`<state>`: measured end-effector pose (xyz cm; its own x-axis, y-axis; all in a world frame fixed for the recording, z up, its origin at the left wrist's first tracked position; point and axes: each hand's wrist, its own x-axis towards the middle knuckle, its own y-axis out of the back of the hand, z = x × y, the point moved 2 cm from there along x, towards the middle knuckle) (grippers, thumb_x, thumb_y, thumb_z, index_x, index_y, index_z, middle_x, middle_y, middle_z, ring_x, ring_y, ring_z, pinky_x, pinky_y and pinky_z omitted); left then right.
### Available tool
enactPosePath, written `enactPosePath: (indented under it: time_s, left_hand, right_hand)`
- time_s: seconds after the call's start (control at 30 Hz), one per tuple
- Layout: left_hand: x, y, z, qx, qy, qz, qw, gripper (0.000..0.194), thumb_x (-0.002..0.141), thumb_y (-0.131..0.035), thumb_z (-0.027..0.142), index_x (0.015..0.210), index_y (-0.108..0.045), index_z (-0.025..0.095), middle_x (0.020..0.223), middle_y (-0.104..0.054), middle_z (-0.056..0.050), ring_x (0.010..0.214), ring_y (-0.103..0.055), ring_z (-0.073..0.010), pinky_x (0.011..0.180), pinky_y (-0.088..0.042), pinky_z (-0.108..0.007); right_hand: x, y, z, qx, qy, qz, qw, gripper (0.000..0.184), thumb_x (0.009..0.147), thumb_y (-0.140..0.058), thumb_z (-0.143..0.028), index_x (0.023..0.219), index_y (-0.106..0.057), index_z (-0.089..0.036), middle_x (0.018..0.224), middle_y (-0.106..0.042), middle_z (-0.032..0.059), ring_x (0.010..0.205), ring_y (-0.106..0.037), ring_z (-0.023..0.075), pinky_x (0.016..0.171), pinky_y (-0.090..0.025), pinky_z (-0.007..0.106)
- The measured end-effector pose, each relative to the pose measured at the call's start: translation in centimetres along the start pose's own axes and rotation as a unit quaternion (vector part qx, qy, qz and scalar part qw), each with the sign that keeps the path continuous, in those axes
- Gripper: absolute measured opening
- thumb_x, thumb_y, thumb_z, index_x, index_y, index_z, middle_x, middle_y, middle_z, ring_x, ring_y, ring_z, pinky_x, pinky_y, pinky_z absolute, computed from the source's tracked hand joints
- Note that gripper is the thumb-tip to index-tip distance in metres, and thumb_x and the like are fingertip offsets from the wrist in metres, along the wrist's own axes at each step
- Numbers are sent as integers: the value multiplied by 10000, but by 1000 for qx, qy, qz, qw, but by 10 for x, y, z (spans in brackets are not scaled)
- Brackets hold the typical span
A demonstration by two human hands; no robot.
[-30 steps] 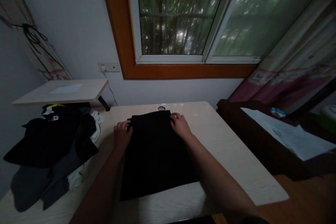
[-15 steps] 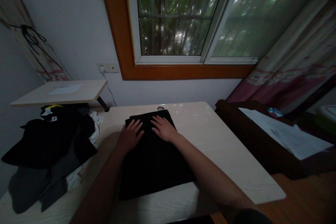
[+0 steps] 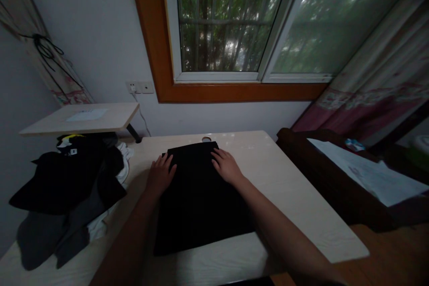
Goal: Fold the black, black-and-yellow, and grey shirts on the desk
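A black folded cloth piece, seemingly a garment (image 3: 201, 201), lies flat on the pale wooden table (image 3: 284, 187) in front of me. My left hand (image 3: 161, 174) rests on its far left edge with the fingers spread. On the far right edge lies my right hand (image 3: 227, 166), palm down, fingers stretched out. Neither hand grips anything. Both forearms come in from the near side, and the right one covers part of the cloth's right edge.
A heap of black, grey and white clothes (image 3: 73, 183) lies at the left, partly under a raised shelf (image 3: 100, 118) with a paper on it. A round cable hole (image 3: 206, 139) is behind the cloth. Right of the table stands dark brown furniture (image 3: 321, 165) bearing a white sheet (image 3: 372, 172).
My hands have slid apart, the left one to the left and the right one to the right, out to the far corners of the black cloth. The view has shifted slightly.
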<state>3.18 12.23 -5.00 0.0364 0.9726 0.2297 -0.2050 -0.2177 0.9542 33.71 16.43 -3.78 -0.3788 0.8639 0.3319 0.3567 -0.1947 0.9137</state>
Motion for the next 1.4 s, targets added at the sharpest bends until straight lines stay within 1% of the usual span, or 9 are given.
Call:
enactPosePath:
  time_s: [0.27, 0.53, 0.7, 0.83, 0.97, 1.07, 1.2, 1.33, 1.4]
  left_hand:
    - [-58, 17, -5, -144, -18, 7, 989, 523, 941, -534, 426, 1418, -544, 213, 1538, -466, -130, 1412, -451, -307, 1186, -359, -524]
    - [-116, 47, 7, -316, 62, -105, 941, 737, 836, -666, 438, 1508, -435, 242, 1362, -533, -139, 1264, -574, -299, 1128, -429, -531]
    - [-127, 63, 18, -423, 91, -177, 884, 875, 793, -725, 438, 1551, -346, 220, 1391, -586, -183, 1266, -600, -330, 1088, -461, -533]
    - [-132, 70, 21, -465, 101, -248, 844, 948, 814, -724, 426, 1603, -231, 245, 1371, -641, -171, 1201, -657, -332, 1010, -527, -503]
    - [-137, 73, 16, -461, 79, -275, 840, 825, 825, -715, 414, 1562, -357, 317, 1497, -566, -100, 1316, -589, -316, 1079, -489, -478]
    - [-143, 79, 13, -450, 64, -289, 843, 716, 833, -712, 438, 1501, -468, 356, 1506, -564, -59, 1354, -555, -314, 1110, -462, -485]
    - [-150, 85, 16, -445, 63, -347, 823, 686, 858, -679, 473, 1504, -469, 383, 1457, -606, -61, 1285, -608, -322, 1019, -530, -476]
    - [-146, 87, 18, -434, 35, -356, 827, 622, 839, -701, 448, 1438, -552, 373, 1483, -582, -31, 1335, -560, -288, 1127, -429, -449]
    - [-145, 93, 17, -438, 38, -365, 821, 550, 848, -685, 467, 1381, -605, 359, 1419, -629, -27, 1284, -590, -279, 1081, -466, -429]
  right_hand:
    - [-70, 31, -3, 40, -37, 9, 998, 450, 975, -560, -339, 1413, -583, -239, 1390, -589, 131, 1262, -544, 316, 1080, -463, 501]
    - [-114, 54, -5, 208, -174, -132, 953, 720, 866, -692, -355, 1524, -411, -273, 1213, -675, 119, 1053, -687, 287, 933, -523, 432]
    - [-123, 68, -10, 354, -160, -222, 895, 787, 815, -744, -338, 1529, -416, -302, 1093, -743, 66, 930, -706, 262, 861, -535, 407]
    - [-123, 83, -16, 434, -108, -246, 860, 490, 868, -692, -359, 1347, -609, -300, 1156, -711, 34, 1011, -662, 233, 891, -514, 387]
    - [-123, 95, -15, 461, -88, -259, 844, 211, 896, -679, -408, 1001, -738, -234, 994, -704, 27, 969, -633, 208, 900, -479, 360]
    - [-127, 99, -12, 489, -79, -299, 815, 246, 905, -680, -443, 992, -740, -220, 962, -708, 27, 918, -634, 185, 860, -477, 334]
    - [-133, 101, -7, 497, -76, -322, 802, 280, 907, -685, -470, 1000, -752, -215, 951, -716, 28, 846, -623, 155, 793, -477, 300]
    - [-136, 100, -2, 520, -113, -324, 782, 318, 870, -718, -517, 946, -768, -213, 942, -737, 39, 751, -612, 138, 677, -488, 267]
    - [-137, 103, 0, 535, -121, -335, 766, 322, 851, -737, -520, 928, -776, -210, 923, -744, 38, 686, -593, 117, 624, -477, 243]
